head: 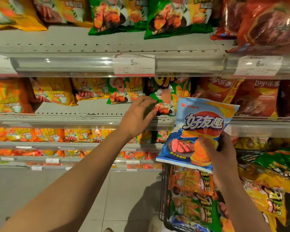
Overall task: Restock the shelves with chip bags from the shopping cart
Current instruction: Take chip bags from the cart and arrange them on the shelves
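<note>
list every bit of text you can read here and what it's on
"好友趣": blue bag held in the right hand
"Lay's 乐事": red bags on the middle shelf
"5": left price tag
"6": right price tag
Small print on both tags, on the blue bag's lower caption and on the green bag at the left hand: too blurred to read.

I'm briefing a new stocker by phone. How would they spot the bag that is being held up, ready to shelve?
Look in front of the snack shelves, just above the shopping cart at lower right. The right hand grips a blue chip bag by its lower edge. It is the only blue bag raised there, showing sliced steak and ridged chips; the shelf bags around it are orange, yellow, green or red.
</note>
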`<action>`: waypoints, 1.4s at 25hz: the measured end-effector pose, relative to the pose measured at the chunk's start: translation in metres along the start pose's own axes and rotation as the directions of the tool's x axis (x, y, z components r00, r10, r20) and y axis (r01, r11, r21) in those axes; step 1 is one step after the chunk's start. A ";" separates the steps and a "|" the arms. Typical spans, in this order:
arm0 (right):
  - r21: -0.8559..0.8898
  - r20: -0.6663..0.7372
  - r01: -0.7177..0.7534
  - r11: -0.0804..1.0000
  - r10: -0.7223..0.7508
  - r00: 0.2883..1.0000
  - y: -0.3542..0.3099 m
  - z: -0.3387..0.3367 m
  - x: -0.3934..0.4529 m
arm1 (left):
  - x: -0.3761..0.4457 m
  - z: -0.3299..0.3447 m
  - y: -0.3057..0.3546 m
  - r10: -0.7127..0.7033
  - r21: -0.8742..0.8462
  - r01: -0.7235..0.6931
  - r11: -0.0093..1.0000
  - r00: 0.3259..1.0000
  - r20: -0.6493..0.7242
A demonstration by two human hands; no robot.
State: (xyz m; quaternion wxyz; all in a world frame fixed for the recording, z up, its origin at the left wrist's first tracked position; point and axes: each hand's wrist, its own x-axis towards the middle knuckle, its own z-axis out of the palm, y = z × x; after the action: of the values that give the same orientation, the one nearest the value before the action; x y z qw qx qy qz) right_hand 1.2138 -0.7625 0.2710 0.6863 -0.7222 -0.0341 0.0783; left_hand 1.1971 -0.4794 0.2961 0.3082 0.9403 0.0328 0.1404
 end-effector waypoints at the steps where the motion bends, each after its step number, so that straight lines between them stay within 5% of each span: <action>1: 0.001 0.008 0.014 1.000 -0.014 1.000 -0.002 0.009 -0.005 | -0.011 -0.005 -0.007 -0.019 0.017 0.019 1.000 1.000 0.004; 9: -0.038 0.107 0.087 0.995 -0.082 0.991 -0.023 0.147 -0.051 | -0.108 -0.105 -0.112 -0.194 0.365 0.168 0.916 0.980 0.035; 20: -0.001 0.320 0.178 0.984 -0.169 0.932 -0.028 0.465 -0.168 | -0.324 -0.361 -0.301 -0.408 0.273 0.418 0.866 0.908 -0.095; 27: 0.027 0.548 0.252 0.967 -0.225 0.806 -0.051 0.652 -0.201 | -0.399 -0.454 -0.402 -0.556 0.194 0.601 0.776 0.795 -0.242; 35: 0.149 0.474 0.180 0.972 -0.230 0.850 -0.065 0.834 -0.182 | -0.401 -0.534 -0.515 -0.520 0.220 0.563 0.797 0.824 -0.226</action>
State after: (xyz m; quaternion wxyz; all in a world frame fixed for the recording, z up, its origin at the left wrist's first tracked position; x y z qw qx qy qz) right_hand 0.9051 0.0352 0.3103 0.6947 -0.6364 -0.2789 0.1858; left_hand 0.6736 0.1818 0.3069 0.1975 0.9111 0.3439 0.1120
